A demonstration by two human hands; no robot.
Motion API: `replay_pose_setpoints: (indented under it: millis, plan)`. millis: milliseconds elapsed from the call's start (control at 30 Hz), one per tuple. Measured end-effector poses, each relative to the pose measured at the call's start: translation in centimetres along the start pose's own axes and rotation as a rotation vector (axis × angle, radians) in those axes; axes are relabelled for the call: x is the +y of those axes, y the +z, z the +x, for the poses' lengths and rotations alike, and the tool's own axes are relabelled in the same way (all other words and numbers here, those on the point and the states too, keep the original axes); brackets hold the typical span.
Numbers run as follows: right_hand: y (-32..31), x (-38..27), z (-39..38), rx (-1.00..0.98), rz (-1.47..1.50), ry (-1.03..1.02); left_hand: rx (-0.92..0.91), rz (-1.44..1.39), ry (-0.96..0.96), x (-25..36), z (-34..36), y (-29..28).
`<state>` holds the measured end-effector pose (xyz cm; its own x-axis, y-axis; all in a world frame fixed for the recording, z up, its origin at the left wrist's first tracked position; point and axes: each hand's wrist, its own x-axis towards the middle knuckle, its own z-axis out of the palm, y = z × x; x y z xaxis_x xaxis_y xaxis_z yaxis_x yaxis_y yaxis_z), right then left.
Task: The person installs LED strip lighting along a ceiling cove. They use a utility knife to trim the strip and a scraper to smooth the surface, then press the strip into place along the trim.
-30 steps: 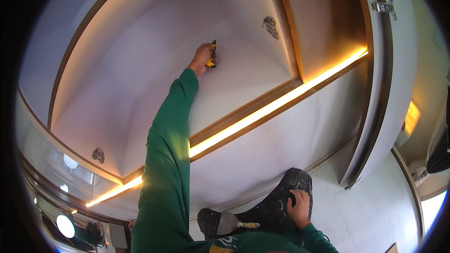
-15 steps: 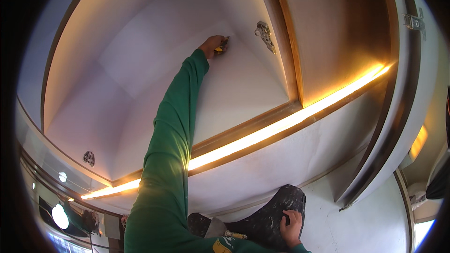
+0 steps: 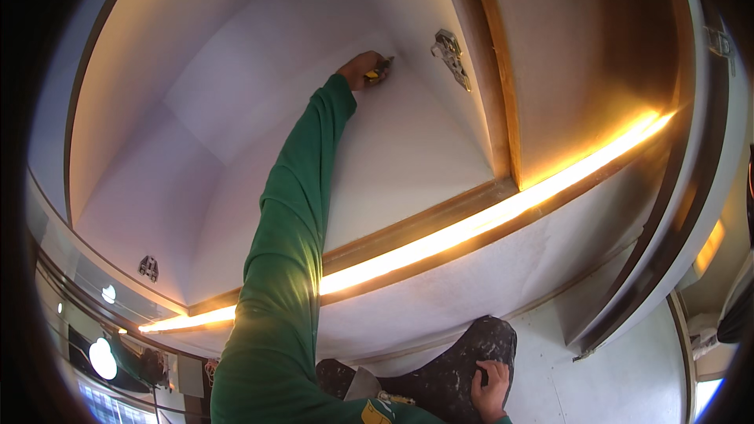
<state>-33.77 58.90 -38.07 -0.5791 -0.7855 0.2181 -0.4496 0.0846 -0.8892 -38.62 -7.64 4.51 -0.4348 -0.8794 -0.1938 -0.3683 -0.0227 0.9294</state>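
Observation:
My left hand (image 3: 363, 69), at the end of a green sleeve, reaches deep into a white-lined cabinet (image 3: 416, 149). Its fingers are closed around a small yellow-and-black utility knife (image 3: 378, 72). The pointed tip of the knife is by the inner corner where the cabinet's back, side and bottom panels meet; whether it touches cannot be made out. My right hand (image 3: 492, 389) lies with loosely bent fingers on my knee, over dark, paint-specked trousers (image 3: 471, 353), holding nothing.
A metal hinge (image 3: 452, 59) sticks out from the right inner wall, another hinge (image 3: 148, 268) from the left. A glowing light strip (image 3: 471, 228) runs along the cabinet's front edge. At right, a curved-looking door (image 3: 711, 149) stands ajar. Wooden trim (image 3: 499, 71) divides the compartments.
My left hand, with the utility knife, has shifted slightly right and up toward the corner. The view has moved a little; my right hand stays on my knee.

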Motion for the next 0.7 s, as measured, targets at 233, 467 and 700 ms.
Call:
replay_pose_setpoints:
  millis: [233,467,700]
  plan:
    - [-0.2,-0.6,0.3,-0.012,-0.011,0.013,0.030,0.010,0.015,0.0,0.1,0.4]
    - [-0.7,-1.4,0.8,-0.012,-0.007,0.010,0.062,0.022,0.062,-0.4,0.5,0.2]
    - [-0.5,-1.5,0.9,-0.008,-0.013,0.029,0.034,0.052,0.069,-0.1,0.5,0.2]
